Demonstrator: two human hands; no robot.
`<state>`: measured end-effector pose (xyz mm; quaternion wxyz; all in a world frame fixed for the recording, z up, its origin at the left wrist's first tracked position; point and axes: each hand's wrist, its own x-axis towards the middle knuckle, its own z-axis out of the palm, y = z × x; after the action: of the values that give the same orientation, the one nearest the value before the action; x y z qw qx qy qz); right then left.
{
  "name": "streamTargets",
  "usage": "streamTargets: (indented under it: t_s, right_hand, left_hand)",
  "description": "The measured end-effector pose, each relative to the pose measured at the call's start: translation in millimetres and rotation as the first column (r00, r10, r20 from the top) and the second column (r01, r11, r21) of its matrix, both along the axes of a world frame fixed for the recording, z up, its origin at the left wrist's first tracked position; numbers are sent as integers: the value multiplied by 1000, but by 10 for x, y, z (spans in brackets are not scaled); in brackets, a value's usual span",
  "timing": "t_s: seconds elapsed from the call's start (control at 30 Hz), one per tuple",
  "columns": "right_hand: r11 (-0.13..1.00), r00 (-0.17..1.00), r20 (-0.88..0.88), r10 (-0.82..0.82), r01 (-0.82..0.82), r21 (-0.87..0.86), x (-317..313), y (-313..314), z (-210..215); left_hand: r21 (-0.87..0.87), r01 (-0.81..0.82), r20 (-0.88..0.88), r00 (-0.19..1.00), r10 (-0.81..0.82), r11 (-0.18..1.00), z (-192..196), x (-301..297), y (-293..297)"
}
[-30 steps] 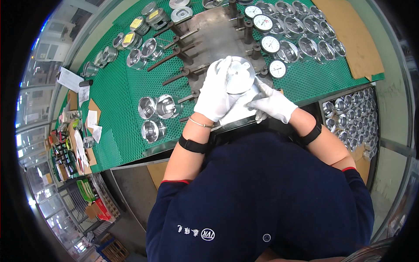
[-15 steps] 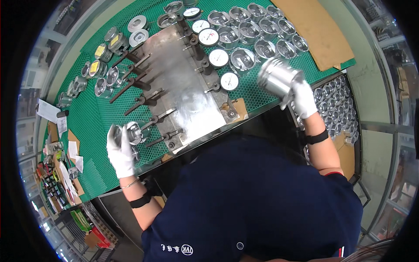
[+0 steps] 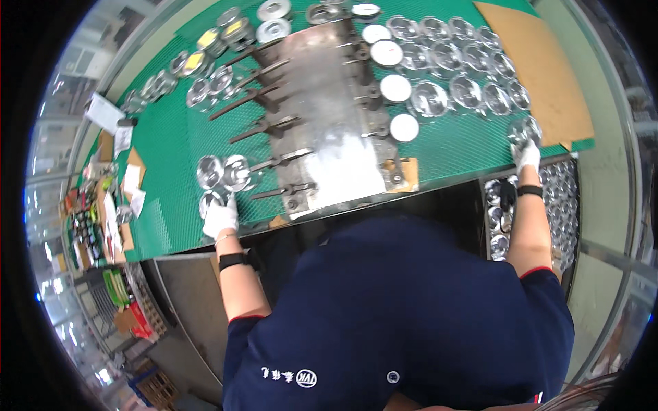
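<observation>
At the bench's front left, my left hand (image 3: 221, 219), in a white glove, closes on a metal piston (image 3: 211, 203). Two more pistons stand just beyond it, one (image 3: 210, 171) to the left and another (image 3: 237, 172) beside the fixture's lever arms. My right hand (image 3: 526, 157), also gloved, reaches out to the far right with its fingers around another shiny piston (image 3: 526, 129), by the mat's front right. Between the hands lies a steel plate fixture (image 3: 336, 137) with dark lever arms on its left and round white dial gauges (image 3: 404, 128) along its right.
Rows of pistons (image 3: 466, 90) stand behind the right hand, next to brown cardboard (image 3: 548, 82). More pistons (image 3: 200, 92), some with yellow labels, sit at back left. A bin of pistons (image 3: 558, 198) lies below right. Papers and tools (image 3: 103, 205) lie far left.
My right hand has moved right, carrying its piston from beside the gauges to the mat's right. The left hand has left one piston standing and now grips a nearer one. The view has shifted.
</observation>
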<state>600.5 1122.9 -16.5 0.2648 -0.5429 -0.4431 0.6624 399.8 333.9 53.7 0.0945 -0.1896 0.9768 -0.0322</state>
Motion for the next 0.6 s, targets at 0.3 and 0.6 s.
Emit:
streamTargets:
  t_s: [0.3,0.6]
  right_hand:
    - [926,982,-54,183,-154,344,-480,-1245,821]
    - [-127,-99,83,992,-850,511,-1105,-3823,2229]
  left_hand:
    - [670,-98,51,995,86,736,327,170,-178]
    - [962,186,-179,982,55,-199,1566,506,774]
